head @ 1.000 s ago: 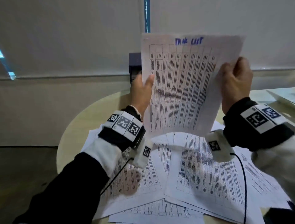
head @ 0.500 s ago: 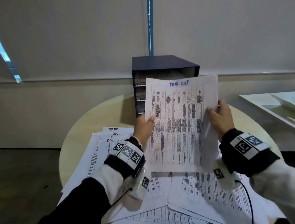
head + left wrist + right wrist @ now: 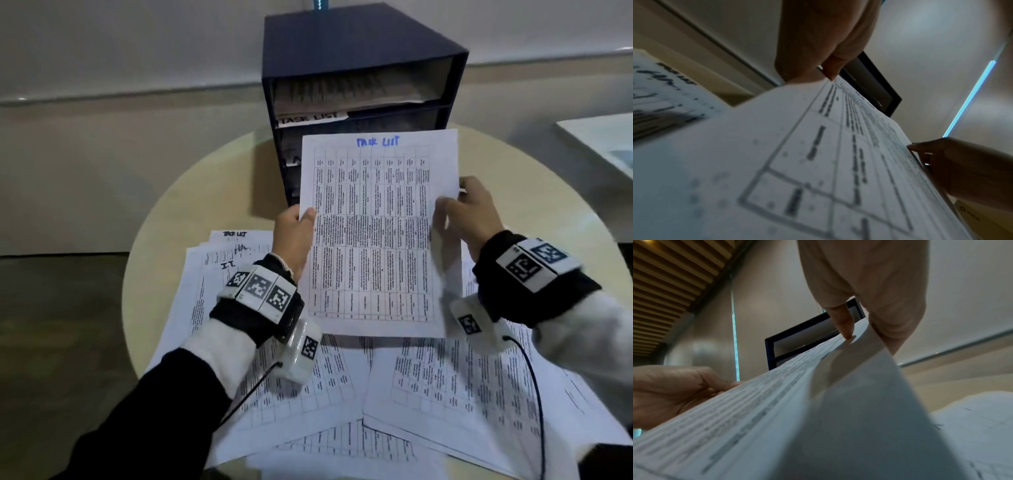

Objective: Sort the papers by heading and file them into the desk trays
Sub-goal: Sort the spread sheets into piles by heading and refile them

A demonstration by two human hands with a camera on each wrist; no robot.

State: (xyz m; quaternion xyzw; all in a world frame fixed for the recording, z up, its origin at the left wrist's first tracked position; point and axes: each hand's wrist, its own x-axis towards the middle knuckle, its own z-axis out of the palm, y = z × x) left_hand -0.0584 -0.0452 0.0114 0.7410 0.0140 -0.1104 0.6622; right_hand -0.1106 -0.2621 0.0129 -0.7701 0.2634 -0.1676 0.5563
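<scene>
A printed table sheet headed "TASK LIST" (image 3: 373,233) in blue ink is held above the table, tilted toward the dark blue desk tray unit (image 3: 346,58). My left hand (image 3: 294,233) pinches its left edge, thumb on top (image 3: 830,71). My right hand (image 3: 469,216) pinches the right edge, which curls up (image 3: 849,369). The tray unit's top shelf holds papers and a white label reading "TASK LIST" (image 3: 311,120) sits below it. The sheet hides the lower shelves.
Several more printed sheets (image 3: 342,394) lie spread over the round beige table (image 3: 212,178), one headed "TASK LIST" (image 3: 234,234), another "I.T." (image 3: 227,265). A white surface (image 3: 603,144) is at the far right. Cables run from both wrist cameras.
Both hands have lowered the sheet from in front of the face and carried it forward toward the tray unit. The view has tipped down, showing the whole tray unit.
</scene>
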